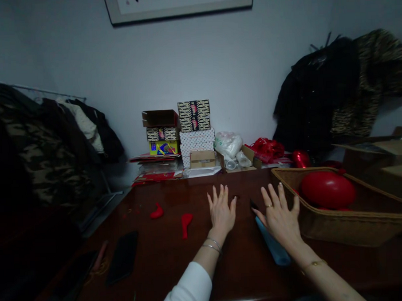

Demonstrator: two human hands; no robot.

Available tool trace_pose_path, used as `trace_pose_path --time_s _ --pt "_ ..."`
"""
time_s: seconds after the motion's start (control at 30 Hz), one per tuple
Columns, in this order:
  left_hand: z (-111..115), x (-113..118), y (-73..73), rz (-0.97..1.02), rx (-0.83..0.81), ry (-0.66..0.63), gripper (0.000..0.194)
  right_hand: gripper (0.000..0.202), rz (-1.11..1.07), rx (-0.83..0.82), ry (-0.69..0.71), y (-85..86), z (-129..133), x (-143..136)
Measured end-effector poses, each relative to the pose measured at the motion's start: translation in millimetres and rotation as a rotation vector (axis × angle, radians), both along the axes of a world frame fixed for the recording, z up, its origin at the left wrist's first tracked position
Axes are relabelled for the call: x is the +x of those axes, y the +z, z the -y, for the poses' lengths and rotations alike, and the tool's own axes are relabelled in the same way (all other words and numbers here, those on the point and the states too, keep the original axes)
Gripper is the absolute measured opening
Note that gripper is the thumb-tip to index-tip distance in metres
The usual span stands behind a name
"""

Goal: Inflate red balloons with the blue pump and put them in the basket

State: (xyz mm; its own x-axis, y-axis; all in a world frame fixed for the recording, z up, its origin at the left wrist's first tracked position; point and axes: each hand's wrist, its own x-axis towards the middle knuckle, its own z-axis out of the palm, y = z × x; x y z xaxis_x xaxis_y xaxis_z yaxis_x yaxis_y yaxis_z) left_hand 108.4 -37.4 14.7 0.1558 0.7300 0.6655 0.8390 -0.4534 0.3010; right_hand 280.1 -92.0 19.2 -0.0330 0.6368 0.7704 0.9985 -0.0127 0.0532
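Both hands reach out over a dark brown table with fingers spread. My left hand (pixel 222 211), with silver bracelets at the wrist, holds nothing; a limp red balloon (pixel 186 224) lies to its left, and a second one (pixel 156 211) farther left. My right hand (pixel 281 215), wearing a ring, is over the upper part of a blue tube-like object (pixel 275 247) with a dark tip; whether they touch is unclear. To the right, an inflated red balloon (pixel 327 189) sits in a woven basket (pixel 354 228).
Two dark flat objects (pixel 122 257) lie at the table's left, with a pinkish stick (pixel 101 256) between them. Stacked boxes (pixel 196 144), plastic bags (pixel 228 144) and red shiny material (pixel 267 150) stand behind the table. Clothes hang at both sides.
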Motion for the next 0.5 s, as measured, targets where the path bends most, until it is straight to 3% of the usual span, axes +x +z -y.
trace_pose_path --time_s 0.23,0.5 --pt "-16.0 -76.3 -37.1 -0.039 -0.072 0.172 0.051 0.06 -0.003 -0.059 0.072 -37.2 -13.5 -33.7" --pt "-49.5 -173.9 -83.0 -0.111 -0.185 0.406 0.053 0.06 0.01 -0.096 0.114 -77.2 -28.1 -42.4"
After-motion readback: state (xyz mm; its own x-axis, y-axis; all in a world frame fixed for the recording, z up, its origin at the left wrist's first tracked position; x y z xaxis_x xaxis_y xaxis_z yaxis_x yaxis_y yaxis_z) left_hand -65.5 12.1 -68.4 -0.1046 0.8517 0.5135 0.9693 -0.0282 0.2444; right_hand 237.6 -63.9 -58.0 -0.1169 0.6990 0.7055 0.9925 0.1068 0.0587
